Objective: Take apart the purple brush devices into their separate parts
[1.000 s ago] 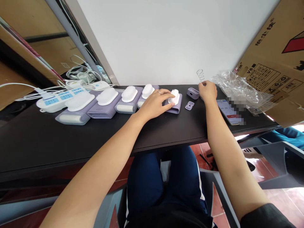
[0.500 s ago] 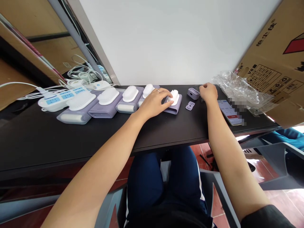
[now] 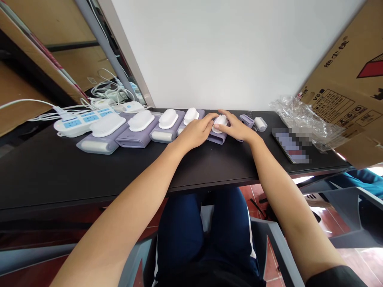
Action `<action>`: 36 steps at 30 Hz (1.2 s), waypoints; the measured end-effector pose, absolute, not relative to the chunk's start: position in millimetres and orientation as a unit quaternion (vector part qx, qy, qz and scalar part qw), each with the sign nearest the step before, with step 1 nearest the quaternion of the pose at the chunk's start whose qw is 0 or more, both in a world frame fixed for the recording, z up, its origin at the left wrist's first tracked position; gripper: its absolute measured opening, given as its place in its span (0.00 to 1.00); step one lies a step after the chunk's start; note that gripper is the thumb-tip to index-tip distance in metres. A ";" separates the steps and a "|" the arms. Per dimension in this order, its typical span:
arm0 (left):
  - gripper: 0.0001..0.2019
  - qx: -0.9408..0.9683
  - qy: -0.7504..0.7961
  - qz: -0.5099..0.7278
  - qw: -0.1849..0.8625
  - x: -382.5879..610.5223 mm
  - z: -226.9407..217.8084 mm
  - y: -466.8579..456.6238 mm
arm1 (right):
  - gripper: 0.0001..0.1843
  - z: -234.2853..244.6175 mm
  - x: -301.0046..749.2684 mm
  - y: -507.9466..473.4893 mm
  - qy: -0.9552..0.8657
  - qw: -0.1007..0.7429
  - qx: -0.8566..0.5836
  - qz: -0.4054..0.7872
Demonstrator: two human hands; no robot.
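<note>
Cardboard carton (image 3: 335, 91) printed "V6", left hand (image 3: 194, 133) and right hand (image 3: 237, 129), fingers curved around white moulded piece (image 3: 220, 123)

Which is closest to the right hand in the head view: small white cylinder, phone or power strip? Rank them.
From the right hand, nearest first:
1. Small white cylinder: just right of the hand.
2. Phone: farther right, screen blurred out.
3. Power strip: far left, beyond the lilac units.
</note>
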State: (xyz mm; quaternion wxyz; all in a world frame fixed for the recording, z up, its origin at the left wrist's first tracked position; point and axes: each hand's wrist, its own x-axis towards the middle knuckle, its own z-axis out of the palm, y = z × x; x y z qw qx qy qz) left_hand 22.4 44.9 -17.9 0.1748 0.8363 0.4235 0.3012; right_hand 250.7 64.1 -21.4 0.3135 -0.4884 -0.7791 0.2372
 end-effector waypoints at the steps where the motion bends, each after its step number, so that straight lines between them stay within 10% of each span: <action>1: 0.23 0.836 0.419 0.306 0.180 21.8 -19.7 47.1 | 0.47 -21.1 249.0 62.9 -0.782 0.304 -0.480 0.256; 9: 0.23 0.808 0.378 0.378 0.248 19.5 -30.1 60.3 | 0.65 -19.9 236.2 56.8 -0.803 0.244 -0.485 0.246; 23: 0.38 0.821 0.361 0.415 0.150 23.5 -21.6 51.6 | 0.32 -14.3 223.8 48.0 -0.532 0.496 -0.390 0.565; 27: 0.52 0.825 0.364 0.403 0.154 26.3 -26.9 51.0 | 0.33 -17.6 218.1 46.7 -0.542 0.510 -0.365 0.560; 36: 0.40 0.789 0.334 0.491 0.159 29.5 -28.7 49.9 | 0.44 -20.8 217.5 49.1 -0.576 0.506 -0.376 0.520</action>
